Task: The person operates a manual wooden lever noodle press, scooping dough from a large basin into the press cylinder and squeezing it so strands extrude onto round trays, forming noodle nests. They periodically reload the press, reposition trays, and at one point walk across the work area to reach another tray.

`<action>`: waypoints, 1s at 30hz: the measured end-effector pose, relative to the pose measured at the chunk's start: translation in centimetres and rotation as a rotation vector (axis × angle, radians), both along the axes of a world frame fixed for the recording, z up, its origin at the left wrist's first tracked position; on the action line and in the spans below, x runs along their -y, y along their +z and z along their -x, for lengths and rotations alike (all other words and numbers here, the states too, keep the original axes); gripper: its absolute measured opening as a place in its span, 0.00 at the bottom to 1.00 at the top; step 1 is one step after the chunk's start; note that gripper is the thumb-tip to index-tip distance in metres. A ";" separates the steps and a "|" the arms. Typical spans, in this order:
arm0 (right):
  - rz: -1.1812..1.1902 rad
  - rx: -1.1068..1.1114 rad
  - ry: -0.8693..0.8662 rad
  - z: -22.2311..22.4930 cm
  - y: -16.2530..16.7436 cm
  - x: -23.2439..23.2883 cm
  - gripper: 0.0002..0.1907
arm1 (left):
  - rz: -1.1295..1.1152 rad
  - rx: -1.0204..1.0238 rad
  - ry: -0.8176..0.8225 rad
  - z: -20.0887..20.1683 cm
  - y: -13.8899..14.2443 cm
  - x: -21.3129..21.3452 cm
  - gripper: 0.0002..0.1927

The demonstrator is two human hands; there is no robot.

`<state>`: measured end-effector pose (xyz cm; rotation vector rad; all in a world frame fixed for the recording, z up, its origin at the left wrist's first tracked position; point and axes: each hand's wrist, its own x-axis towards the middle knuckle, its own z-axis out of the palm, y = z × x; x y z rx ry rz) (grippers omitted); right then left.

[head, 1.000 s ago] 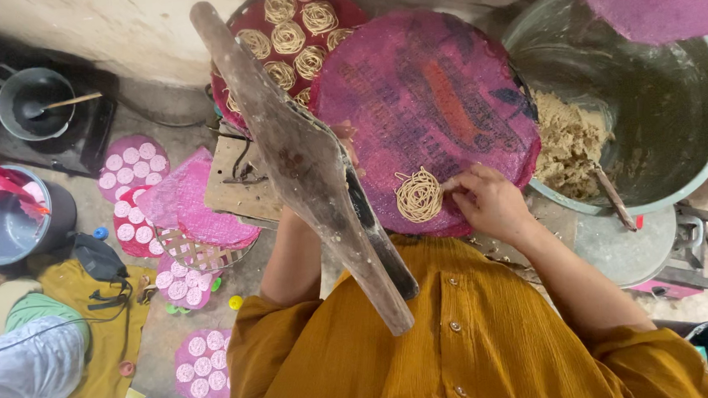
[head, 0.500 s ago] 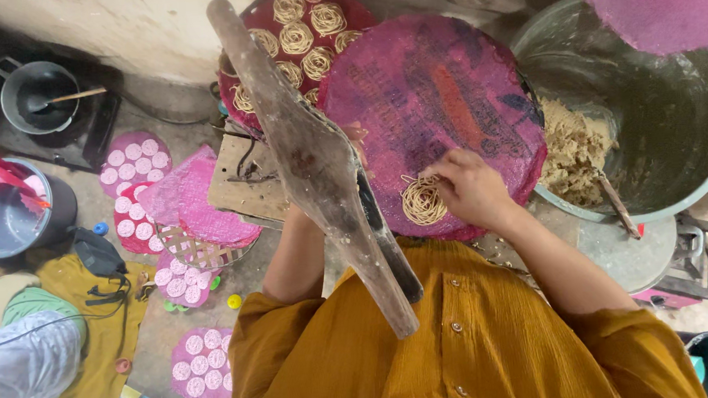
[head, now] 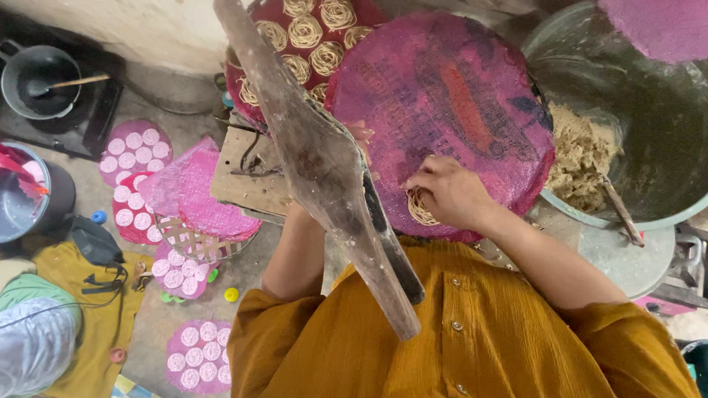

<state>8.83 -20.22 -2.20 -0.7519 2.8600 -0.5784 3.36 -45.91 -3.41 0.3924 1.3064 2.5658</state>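
Right hand (head: 449,191) — fingers curled on noodle coil (head: 417,210)

No packages, labels, signs or screens appear in the head view.
Nothing in the scene bears a legible label, and no wrapped or boxed goods, placards or displays are visible among the items on the floor and work surface.
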 end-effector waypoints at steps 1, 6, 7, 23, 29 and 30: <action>0.056 0.006 0.016 0.0 -0.2 0.1 0.16 | 0.000 -0.001 -0.004 0.1 0.0 0.1 0.22; 0.545 0.229 -0.001 -0.7 -0.9 -5.4 0.11 | 0.009 -0.013 -0.029 0.4 -0.2 0.9 0.22; 0.700 0.201 -0.016 -1.0 -0.8 -8.3 0.11 | 0.009 -0.016 -0.034 0.5 -0.2 1.1 0.21; 0.848 0.780 -0.295 -5.4 -5.8 -12.3 0.39 | 0.856 -0.639 0.307 3.5 -0.8 -6.5 0.22; 0.983 0.921 -0.402 -3.5 -4.7 -13.1 0.42 | -0.180 -0.066 -0.380 8.9 4.7 -3.9 0.41; 1.018 1.010 -0.484 -3.2 -4.2 -13.1 0.41 | -0.500 -0.061 -0.457 10.7 5.8 -3.4 0.40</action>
